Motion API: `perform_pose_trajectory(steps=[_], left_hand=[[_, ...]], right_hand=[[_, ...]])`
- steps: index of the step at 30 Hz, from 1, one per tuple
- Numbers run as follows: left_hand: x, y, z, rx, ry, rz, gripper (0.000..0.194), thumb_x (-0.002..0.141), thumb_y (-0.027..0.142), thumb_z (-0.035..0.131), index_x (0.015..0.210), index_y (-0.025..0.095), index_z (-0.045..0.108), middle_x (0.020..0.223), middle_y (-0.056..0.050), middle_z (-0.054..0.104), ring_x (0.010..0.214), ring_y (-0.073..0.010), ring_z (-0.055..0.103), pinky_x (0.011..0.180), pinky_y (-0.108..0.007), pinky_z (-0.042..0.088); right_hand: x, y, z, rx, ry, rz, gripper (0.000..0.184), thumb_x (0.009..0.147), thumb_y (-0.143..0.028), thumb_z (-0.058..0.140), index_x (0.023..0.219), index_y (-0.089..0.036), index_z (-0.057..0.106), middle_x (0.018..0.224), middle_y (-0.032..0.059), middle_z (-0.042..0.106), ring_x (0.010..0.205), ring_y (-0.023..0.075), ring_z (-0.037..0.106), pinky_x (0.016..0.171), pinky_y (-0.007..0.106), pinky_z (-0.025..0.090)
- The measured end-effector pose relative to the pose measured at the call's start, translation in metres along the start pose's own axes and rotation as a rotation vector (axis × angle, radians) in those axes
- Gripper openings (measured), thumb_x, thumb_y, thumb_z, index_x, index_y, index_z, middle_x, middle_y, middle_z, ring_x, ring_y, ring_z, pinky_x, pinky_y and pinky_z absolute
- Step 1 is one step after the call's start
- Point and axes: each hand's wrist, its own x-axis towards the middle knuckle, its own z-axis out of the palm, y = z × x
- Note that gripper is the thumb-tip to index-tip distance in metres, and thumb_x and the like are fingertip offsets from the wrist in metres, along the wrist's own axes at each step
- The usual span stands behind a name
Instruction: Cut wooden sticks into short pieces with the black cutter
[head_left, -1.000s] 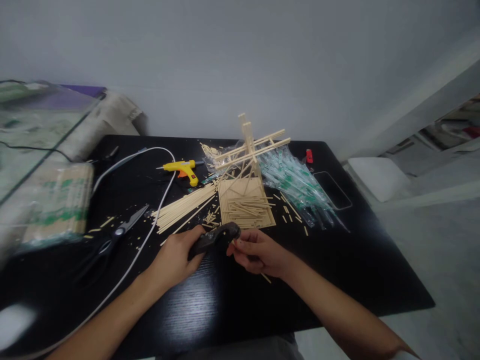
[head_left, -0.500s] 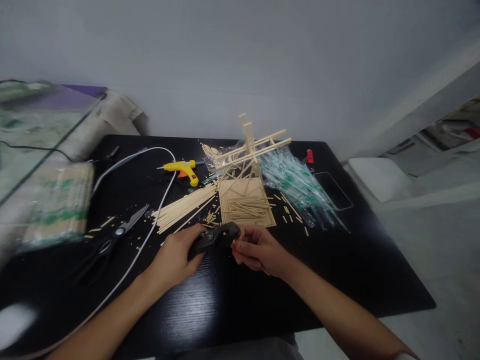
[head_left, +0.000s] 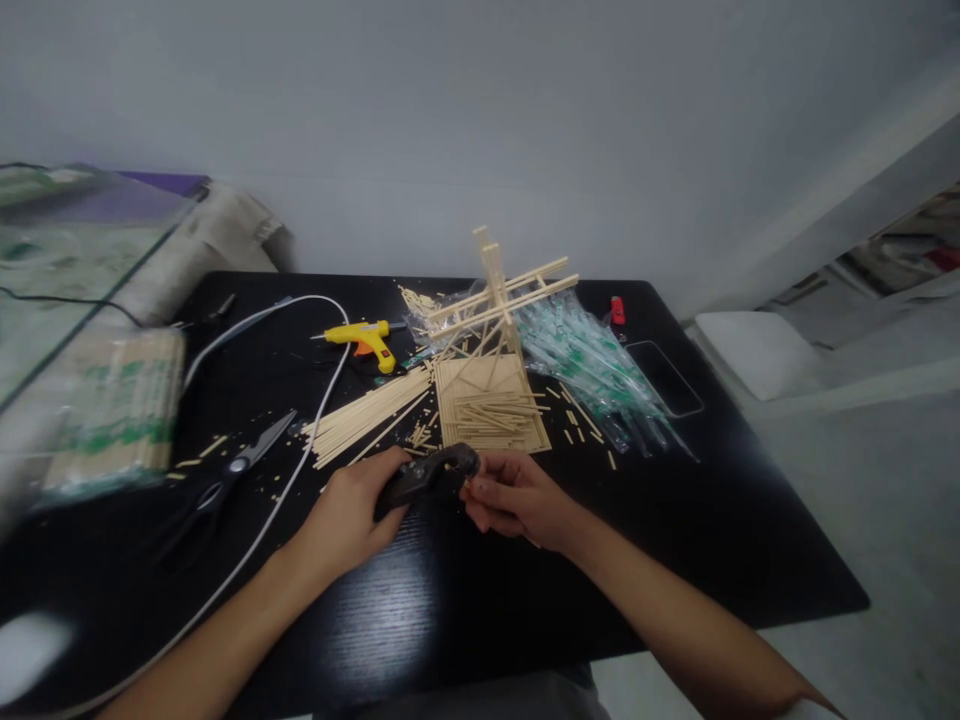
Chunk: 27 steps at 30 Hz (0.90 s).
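Observation:
My left hand [head_left: 352, 510] is wrapped round a black hand cutter [head_left: 427, 475], whose head points right. Close against that head, my right hand [head_left: 517, 500] pinches a thin wooden stick [head_left: 535, 543]; most of it is hidden by the fingers, with a tip showing below the palm. Just beyond both hands lies a square base of wooden sticks [head_left: 450, 395], with loose cut sticks [head_left: 495, 415] piled on it. From its back rises a stick tower [head_left: 495, 280] with crossing arms.
Long sticks [head_left: 367, 415] fan out left of the base. A yellow glue gun [head_left: 364, 335], scissors [head_left: 240, 465] and a white cable [head_left: 315, 440] lie on the black table [head_left: 675, 560]. Plastic stick wrappers [head_left: 592, 360], a phone-like slab [head_left: 666, 378] and a red object [head_left: 617, 310] are at right.
The view has shifted very slightly. Both hands keep the same hold, with the cutter's head still beside the right fingers.

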Motion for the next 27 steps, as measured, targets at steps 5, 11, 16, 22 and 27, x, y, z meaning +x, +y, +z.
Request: perform_pose_trajectory(steps=[5,11,16,22,27], left_hand=[[0.0003,0.0017,-0.0007,0.034,-0.022,-0.062,0.013,0.081,0.01,0.053,0.085,0.022,0.055,0.076,0.0,0.068,0.067,-0.0164,0.065,0.061,-0.024,0.045],[-0.0001,-0.0005,-0.0011,0.068,-0.051,-0.115,0.008,0.085,0.015,0.053,0.082,0.023,0.052,0.072,0.001,0.065,0.062,-0.0161,0.062,0.059,-0.024,0.042],[0.0005,-0.0023,0.0001,0.056,-0.062,-0.152,0.008,0.087,0.019,0.055,0.08,0.022,0.053,0.068,0.002,0.064,0.06,-0.016,0.061,0.059,-0.025,0.041],[0.008,0.0036,-0.0002,-0.257,-0.03,-0.339,0.028,0.092,0.041,0.057,0.075,0.02,0.058,0.063,0.001,0.059,0.057,-0.0145,0.055,0.055,-0.025,0.04],[0.0087,0.006,-0.0008,-0.886,-0.208,-0.685,0.049,0.081,0.057,0.069,0.059,0.021,0.044,0.044,0.008,0.035,0.037,-0.006,0.027,0.036,-0.021,0.019]], right_hand=[[0.0,0.001,-0.0004,-0.009,0.032,-0.007,0.033,0.088,-0.044,0.075,0.085,-0.013,0.064,0.06,-0.0033,0.062,0.034,0.0008,0.028,0.034,0.017,0.014],[0.0016,0.0042,-0.0019,-0.023,0.098,-0.015,0.033,0.089,-0.044,0.075,0.085,-0.014,0.063,0.06,-0.004,0.061,0.034,0.0006,0.027,0.033,0.016,0.014],[0.0026,0.0035,-0.0011,-0.026,0.109,0.002,0.033,0.089,-0.045,0.074,0.084,-0.014,0.065,0.06,-0.0039,0.061,0.034,0.0007,0.029,0.032,0.016,0.015],[0.0032,0.0057,-0.0016,0.02,0.076,0.027,0.034,0.091,-0.047,0.072,0.088,-0.013,0.069,0.063,-0.0036,0.064,0.032,0.0003,0.029,0.03,0.016,0.016],[0.0037,0.0078,-0.0034,0.049,0.063,0.031,0.031,0.092,-0.044,0.071,0.09,-0.014,0.068,0.065,-0.0034,0.066,0.031,0.0004,0.03,0.029,0.016,0.017]])
